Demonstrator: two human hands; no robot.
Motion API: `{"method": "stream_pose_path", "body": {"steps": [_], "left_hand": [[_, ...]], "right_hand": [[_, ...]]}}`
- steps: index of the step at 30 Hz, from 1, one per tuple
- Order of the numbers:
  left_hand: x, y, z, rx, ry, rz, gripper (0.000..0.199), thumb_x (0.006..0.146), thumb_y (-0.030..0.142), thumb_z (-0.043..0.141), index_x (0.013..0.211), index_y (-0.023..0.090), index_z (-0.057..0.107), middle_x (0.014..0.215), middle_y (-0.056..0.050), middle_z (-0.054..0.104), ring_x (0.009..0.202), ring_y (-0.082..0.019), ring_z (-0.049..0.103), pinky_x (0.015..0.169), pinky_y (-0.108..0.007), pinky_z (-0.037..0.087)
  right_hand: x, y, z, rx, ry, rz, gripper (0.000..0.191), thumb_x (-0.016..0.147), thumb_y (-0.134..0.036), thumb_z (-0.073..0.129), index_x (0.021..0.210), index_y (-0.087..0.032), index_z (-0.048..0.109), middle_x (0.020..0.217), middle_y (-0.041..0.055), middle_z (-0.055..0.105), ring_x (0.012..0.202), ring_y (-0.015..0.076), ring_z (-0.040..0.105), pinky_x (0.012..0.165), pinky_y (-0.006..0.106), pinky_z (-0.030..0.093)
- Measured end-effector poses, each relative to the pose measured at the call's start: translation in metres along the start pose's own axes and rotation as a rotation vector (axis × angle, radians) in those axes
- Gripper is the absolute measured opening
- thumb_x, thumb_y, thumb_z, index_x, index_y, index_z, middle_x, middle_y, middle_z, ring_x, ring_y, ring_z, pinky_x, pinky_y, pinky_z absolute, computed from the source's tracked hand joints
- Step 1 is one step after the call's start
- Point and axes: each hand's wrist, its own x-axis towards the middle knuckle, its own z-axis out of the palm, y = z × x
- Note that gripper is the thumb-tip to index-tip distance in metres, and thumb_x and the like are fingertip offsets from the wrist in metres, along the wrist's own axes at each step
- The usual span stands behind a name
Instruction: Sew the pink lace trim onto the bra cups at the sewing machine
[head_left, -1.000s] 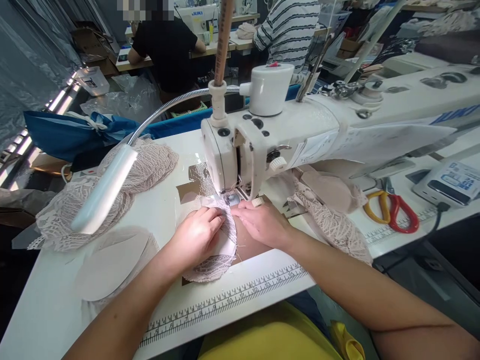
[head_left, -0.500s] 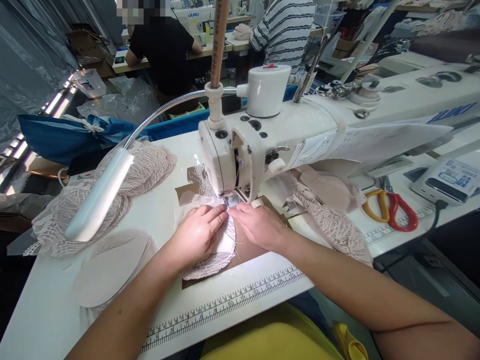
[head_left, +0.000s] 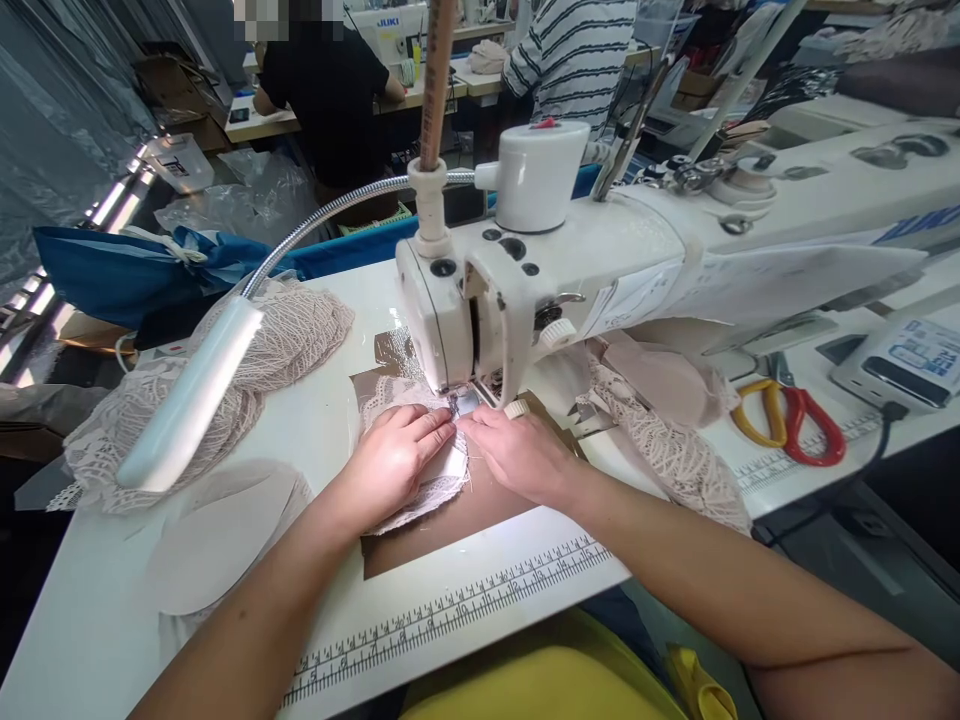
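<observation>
A pale pink lace piece [head_left: 439, 492] lies on the brown plate beneath the needle area of a white sewing machine [head_left: 442, 325]. Flat on top of the lace, my left hand [head_left: 397, 455] presses it down just left of the presser foot, its fingers extended. On the other side my right hand [head_left: 517, 452] has its fingers pressed together, their tips at the lace's right edge by the foot. Whether those fingertips pinch the fabric is hidden. Both hands' fingertips nearly meet in front of the needle.
Lace stacks [head_left: 289, 335] and oval cut pieces [head_left: 221, 545] lie at the left, under a lamp [head_left: 191, 400]. More lace [head_left: 667, 455], scissors [head_left: 814, 428] and a white device [head_left: 900, 360] are at the right. A printed ruler runs along the front edge. Two people sit beyond.
The lace piece has moved forward under the machine, away from me, so less of it shows below my left hand. My hands stay almost in place.
</observation>
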Motion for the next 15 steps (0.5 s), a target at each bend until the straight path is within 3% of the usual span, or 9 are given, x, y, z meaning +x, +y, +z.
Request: {"method": "stream_pose_path", "body": {"steps": [15], "left_hand": [[0.0023,-0.0095,-0.0001,-0.111,0.055,0.038,0.034,0.091,0.019,0.048,0.121,0.017,0.063,0.122,-0.012,0.066,0.107,-0.027,0.058,0.088,-0.044,0.050]], "right_hand": [[-0.0012,0.0027,-0.0034,0.102,0.048,-0.027,0.026,0.091,-0.011,0.043,0.101,-0.014,0.067,0.077,0.0050,0.060,0.064,0.0141,0.044,0.057,0.027,0.030]]}}
